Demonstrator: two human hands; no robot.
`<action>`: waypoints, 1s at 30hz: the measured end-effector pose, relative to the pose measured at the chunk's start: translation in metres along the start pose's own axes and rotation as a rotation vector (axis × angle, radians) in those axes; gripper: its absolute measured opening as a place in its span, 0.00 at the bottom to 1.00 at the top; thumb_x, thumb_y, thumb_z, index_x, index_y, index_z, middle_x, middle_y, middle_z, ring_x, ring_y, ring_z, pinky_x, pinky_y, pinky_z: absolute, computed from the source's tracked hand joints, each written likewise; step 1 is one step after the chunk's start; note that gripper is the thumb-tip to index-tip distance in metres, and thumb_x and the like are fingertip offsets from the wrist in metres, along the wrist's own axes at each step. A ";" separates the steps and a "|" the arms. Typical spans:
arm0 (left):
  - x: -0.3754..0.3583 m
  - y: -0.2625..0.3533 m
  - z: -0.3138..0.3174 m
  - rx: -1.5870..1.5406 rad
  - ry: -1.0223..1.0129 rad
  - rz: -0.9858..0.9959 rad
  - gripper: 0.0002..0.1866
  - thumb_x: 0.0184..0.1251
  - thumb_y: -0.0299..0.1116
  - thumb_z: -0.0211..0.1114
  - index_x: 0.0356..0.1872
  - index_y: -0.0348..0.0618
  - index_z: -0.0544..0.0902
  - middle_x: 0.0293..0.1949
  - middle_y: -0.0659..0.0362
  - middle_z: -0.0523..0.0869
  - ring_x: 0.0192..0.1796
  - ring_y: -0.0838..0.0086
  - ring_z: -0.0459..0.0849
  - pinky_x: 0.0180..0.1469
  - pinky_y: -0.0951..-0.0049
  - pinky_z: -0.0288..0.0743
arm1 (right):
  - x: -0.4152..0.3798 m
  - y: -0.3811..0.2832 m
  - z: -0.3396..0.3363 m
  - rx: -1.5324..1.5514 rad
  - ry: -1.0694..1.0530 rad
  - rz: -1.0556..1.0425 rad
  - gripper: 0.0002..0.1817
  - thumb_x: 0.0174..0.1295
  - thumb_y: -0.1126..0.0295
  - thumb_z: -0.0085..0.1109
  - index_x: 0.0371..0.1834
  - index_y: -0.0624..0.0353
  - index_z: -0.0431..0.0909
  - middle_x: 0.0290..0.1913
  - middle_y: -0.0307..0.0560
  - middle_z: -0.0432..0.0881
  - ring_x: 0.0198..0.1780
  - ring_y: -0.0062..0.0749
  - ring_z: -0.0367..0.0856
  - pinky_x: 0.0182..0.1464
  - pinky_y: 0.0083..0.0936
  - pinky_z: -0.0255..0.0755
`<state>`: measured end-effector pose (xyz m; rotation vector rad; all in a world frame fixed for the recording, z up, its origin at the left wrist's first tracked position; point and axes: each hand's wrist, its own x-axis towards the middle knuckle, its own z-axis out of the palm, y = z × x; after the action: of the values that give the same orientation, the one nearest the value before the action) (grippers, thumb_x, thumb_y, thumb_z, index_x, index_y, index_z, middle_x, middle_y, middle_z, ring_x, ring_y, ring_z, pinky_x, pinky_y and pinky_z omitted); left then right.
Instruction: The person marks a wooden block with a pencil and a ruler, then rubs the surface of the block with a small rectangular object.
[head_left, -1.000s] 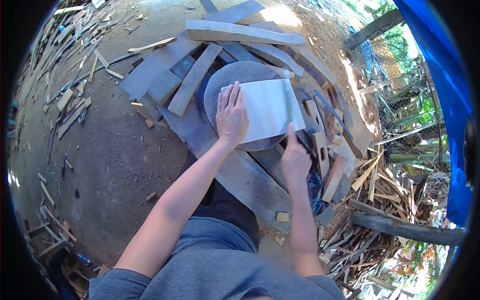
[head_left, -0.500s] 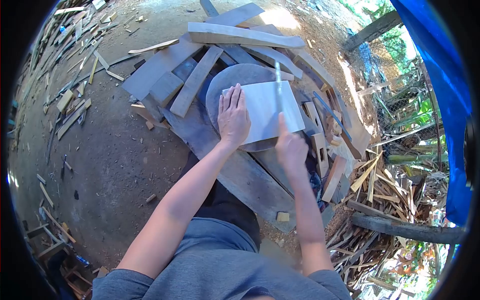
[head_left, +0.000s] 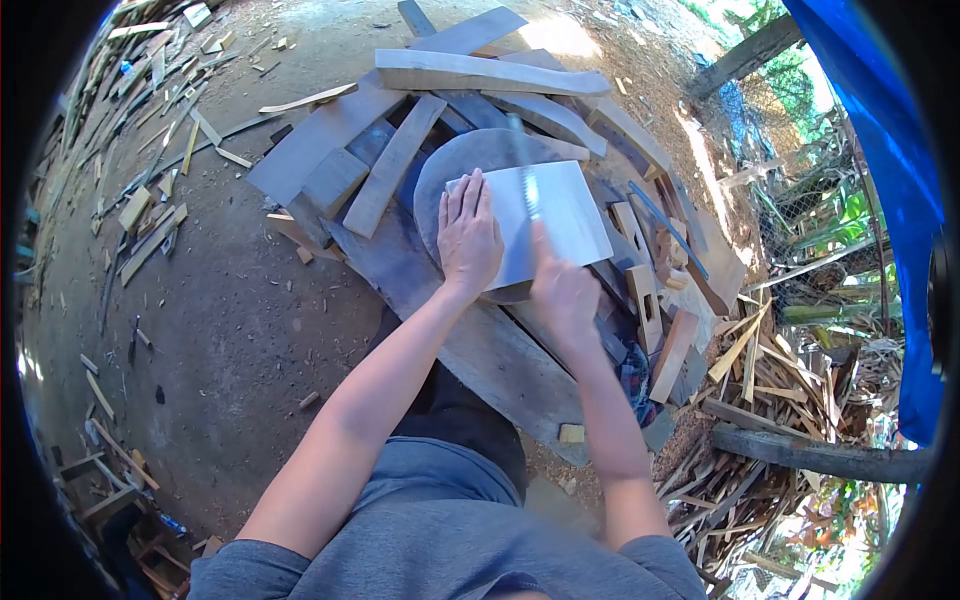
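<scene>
A pale, squarish wooden board (head_left: 570,215) lies over a round wooden disc (head_left: 428,185), and the disc rests on a larger plank surface (head_left: 470,370). Flat on the board's left edge is my left hand (head_left: 470,240), its fingers stretched out. Wrapped round the near end of a long, narrow metal file (head_left: 529,185) is my right hand (head_left: 567,300), with the index finger laid along it. The file is blurred by motion and crosses above the middle of the board, its far end pointing away from me. Its handle is hidden in my fist.
Beyond the disc, thick planks (head_left: 490,72) are stacked crosswise. A slotted wooden block (head_left: 645,305) and a thin blue rod (head_left: 668,230) lie to the right. Scrap sticks (head_left: 150,240) litter the ground at left. A blue tarp (head_left: 890,150) hangs at far right.
My right hand and the file have moved left across the board, toward my left hand. My left hand and the board stay in place.
</scene>
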<state>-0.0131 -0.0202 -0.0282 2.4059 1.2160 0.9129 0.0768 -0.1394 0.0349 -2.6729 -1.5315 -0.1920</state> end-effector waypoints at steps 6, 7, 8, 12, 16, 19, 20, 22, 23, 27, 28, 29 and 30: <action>0.000 -0.001 0.000 -0.010 -0.005 0.006 0.27 0.70 0.29 0.53 0.69 0.32 0.73 0.75 0.51 0.69 0.79 0.60 0.61 0.82 0.56 0.47 | 0.018 0.021 0.006 -0.041 0.024 -0.051 0.30 0.65 0.69 0.49 0.74 0.41 0.73 0.24 0.54 0.85 0.24 0.44 0.88 0.25 0.38 0.82; 0.001 0.000 0.001 -0.010 0.003 0.011 0.27 0.70 0.29 0.53 0.69 0.32 0.73 0.75 0.51 0.69 0.79 0.60 0.61 0.82 0.56 0.47 | 0.031 0.031 0.012 -0.041 0.033 -0.051 0.30 0.65 0.69 0.49 0.74 0.41 0.73 0.24 0.54 0.85 0.24 0.44 0.88 0.25 0.38 0.82; 0.000 -0.001 0.002 -0.019 -0.003 0.011 0.27 0.70 0.29 0.53 0.69 0.32 0.73 0.75 0.51 0.69 0.79 0.60 0.61 0.82 0.56 0.47 | 0.042 0.039 0.017 -0.073 0.059 -0.030 0.30 0.65 0.69 0.49 0.74 0.41 0.73 0.23 0.54 0.85 0.24 0.44 0.88 0.25 0.38 0.82; 0.000 -0.001 -0.001 0.016 -0.003 0.013 0.25 0.73 0.30 0.51 0.69 0.34 0.73 0.74 0.52 0.70 0.78 0.59 0.62 0.81 0.56 0.51 | 0.031 0.022 0.009 -0.082 0.032 -0.006 0.31 0.64 0.69 0.50 0.74 0.41 0.73 0.23 0.54 0.85 0.25 0.44 0.89 0.28 0.40 0.83; 0.000 0.000 -0.002 0.007 -0.008 0.012 0.25 0.73 0.30 0.51 0.69 0.34 0.73 0.74 0.53 0.70 0.78 0.59 0.62 0.81 0.57 0.51 | -0.009 0.008 -0.007 -0.071 -0.020 -0.105 0.31 0.63 0.69 0.51 0.74 0.41 0.73 0.22 0.54 0.85 0.25 0.42 0.89 0.27 0.39 0.82; 0.000 0.001 -0.001 -0.008 -0.011 0.011 0.27 0.70 0.29 0.53 0.69 0.33 0.73 0.75 0.52 0.69 0.79 0.60 0.61 0.82 0.56 0.47 | 0.007 0.026 -0.001 -0.067 -0.046 -0.090 0.30 0.64 0.69 0.50 0.73 0.41 0.74 0.22 0.53 0.85 0.25 0.44 0.89 0.28 0.40 0.82; 0.000 -0.001 0.001 -0.013 -0.005 0.016 0.26 0.70 0.29 0.53 0.69 0.33 0.73 0.75 0.52 0.69 0.79 0.60 0.61 0.82 0.56 0.48 | 0.022 0.038 0.007 -0.077 0.014 -0.037 0.30 0.64 0.70 0.50 0.73 0.41 0.74 0.23 0.53 0.85 0.25 0.44 0.89 0.28 0.41 0.82; 0.001 -0.004 0.001 -0.008 0.016 0.022 0.26 0.70 0.29 0.53 0.69 0.34 0.73 0.75 0.52 0.69 0.79 0.60 0.61 0.82 0.56 0.48 | 0.045 0.048 0.014 -0.080 0.066 0.021 0.30 0.65 0.70 0.49 0.72 0.40 0.75 0.24 0.53 0.86 0.25 0.44 0.89 0.28 0.41 0.82; 0.001 -0.003 0.000 -0.001 0.014 0.025 0.25 0.72 0.30 0.53 0.69 0.34 0.73 0.74 0.52 0.70 0.78 0.60 0.62 0.81 0.56 0.50 | 0.045 0.047 0.018 -0.075 0.075 0.018 0.30 0.65 0.70 0.49 0.72 0.40 0.75 0.24 0.53 0.86 0.25 0.44 0.89 0.28 0.41 0.82; 0.001 -0.001 0.002 -0.021 -0.008 -0.003 0.26 0.70 0.29 0.53 0.69 0.35 0.73 0.75 0.53 0.69 0.79 0.61 0.61 0.81 0.55 0.49 | -0.012 0.016 -0.003 -0.080 0.033 -0.057 0.29 0.65 0.70 0.50 0.72 0.40 0.75 0.25 0.54 0.86 0.25 0.44 0.88 0.28 0.42 0.81; 0.002 -0.001 0.001 -0.022 -0.014 0.001 0.26 0.70 0.29 0.53 0.69 0.35 0.73 0.75 0.53 0.69 0.79 0.61 0.61 0.81 0.55 0.49 | -0.024 0.008 -0.007 -0.120 0.053 -0.120 0.29 0.64 0.70 0.50 0.72 0.40 0.75 0.25 0.54 0.86 0.25 0.44 0.88 0.27 0.42 0.81; 0.003 -0.001 0.000 -0.018 -0.015 0.004 0.26 0.70 0.29 0.53 0.69 0.35 0.73 0.75 0.53 0.69 0.79 0.61 0.61 0.81 0.55 0.49 | -0.021 0.012 -0.005 -0.116 0.049 -0.112 0.29 0.64 0.70 0.50 0.72 0.40 0.75 0.25 0.54 0.86 0.25 0.44 0.88 0.27 0.42 0.81; 0.001 -0.002 -0.001 -0.014 -0.019 0.008 0.26 0.70 0.29 0.53 0.69 0.35 0.73 0.75 0.53 0.69 0.79 0.61 0.61 0.81 0.55 0.49 | -0.011 0.019 -0.001 -0.106 0.044 -0.087 0.29 0.64 0.70 0.50 0.72 0.41 0.75 0.24 0.54 0.86 0.25 0.44 0.88 0.27 0.42 0.81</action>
<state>-0.0144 -0.0183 -0.0280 2.4048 1.1895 0.8955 0.0880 -0.1585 0.0348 -2.6619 -1.6712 -0.3432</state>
